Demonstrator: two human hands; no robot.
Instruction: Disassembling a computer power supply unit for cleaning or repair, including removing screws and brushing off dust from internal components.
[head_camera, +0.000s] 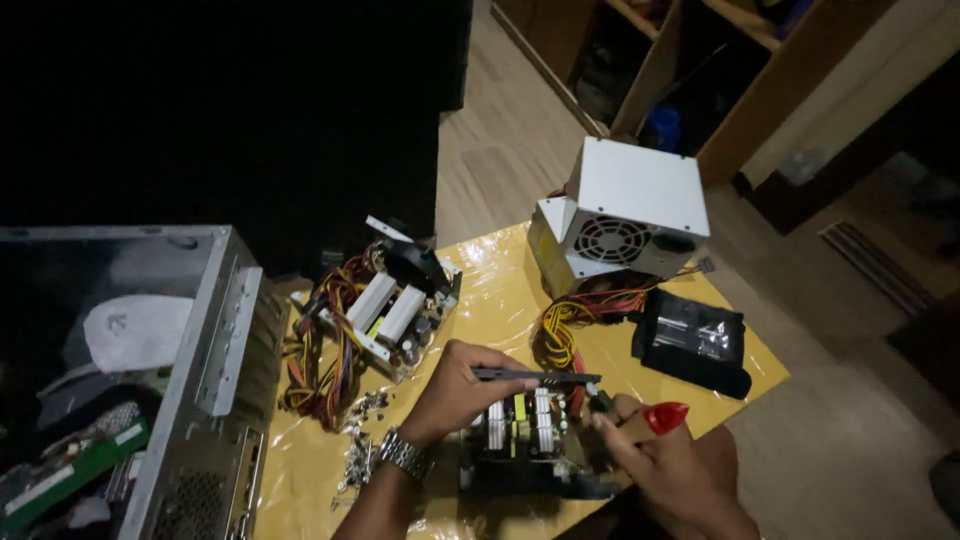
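I see my left hand (455, 385) at six o'clock, its fingers clamped on a thin dark bar (535, 377) held flat over the bare circuit board (520, 425) at the near edge of the yellow-covered desk (500, 310). My right hand (665, 465) grips a red-handled screwdriver (655, 417), its tip touching the bar's end. A second open power supply (385, 315) lies at ten o'clock, a closed grey one (625, 210) at one o'clock, loose screws (360, 440) beside my wrist.
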